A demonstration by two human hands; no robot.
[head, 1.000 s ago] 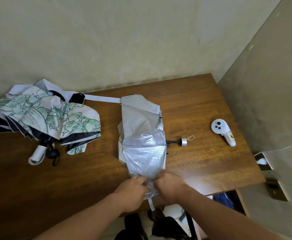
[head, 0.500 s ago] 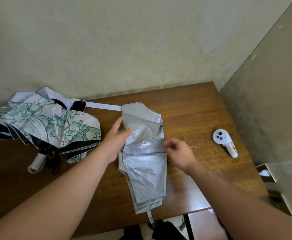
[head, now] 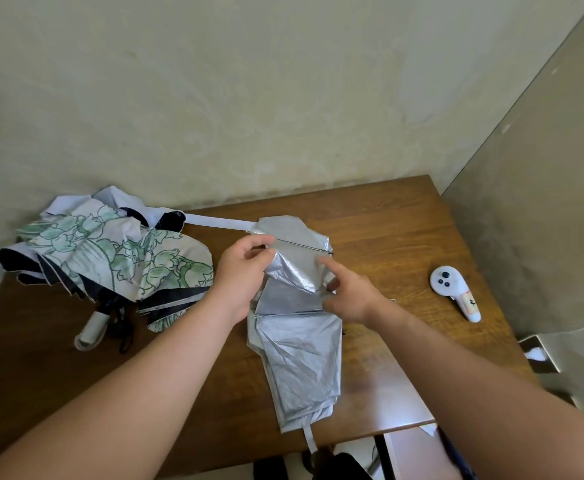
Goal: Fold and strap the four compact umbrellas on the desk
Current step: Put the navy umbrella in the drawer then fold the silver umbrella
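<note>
My left hand (head: 240, 271) pinches a gathered fold of the silver umbrella (head: 297, 334) at its far end, thumb and fingers curled onto the cloth just under a thin metal rib (head: 304, 244) that runs across the top of the canopy. Half a second ago this hand lay flatter against the left edge of the fabric; it has since closed on the fold and lifted it toward the rib. My right hand (head: 347, 296) has moved in from the canopy's right edge and now sits over the middle of the cloth, forefinger stretched out toward my left fingers and touching the raised crease, the other fingers loosely bent; I cannot tell whether they hold any fabric. The umbrella lies lengthwise on the wooden desk (head: 404, 216), its near end with the strap (head: 310, 439) hanging over the edge below my wrists, as it did before. To the left of my left hand sits the heap of floral umbrellas (head: 110, 254), unmoved. Well to the right of my right hand rests a white controller (head: 455, 289), where it was.
</note>
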